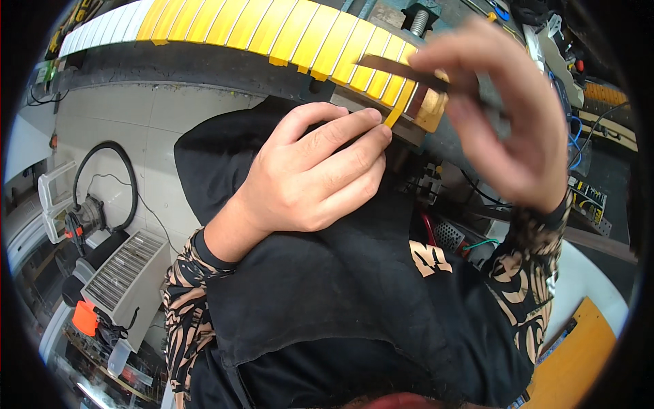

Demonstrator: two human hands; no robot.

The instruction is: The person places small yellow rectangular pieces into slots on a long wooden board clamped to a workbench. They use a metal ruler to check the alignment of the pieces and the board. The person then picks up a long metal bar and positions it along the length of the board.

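A guitar neck lies across the bench, its fingerboard covered with yellow masking tape between bare metal frets; the far left stretch looks white. At its right end, my left hand is closed on the lower end of a narrow yellow tape strip that hangs over the near edge. My right hand, smeared by motion, is raised over that same end. Its fingers hold a thin dark blade-like tool, pointing left above the frets; its exact kind is unclear. Several tape ends stick out along the near edge.
A vise screw stands behind the neck's right end. Blue cables and tools lie on the bench at right. On the floor at left are a machine with a black hose and a slatted grey box. A dark apron covers my lap.
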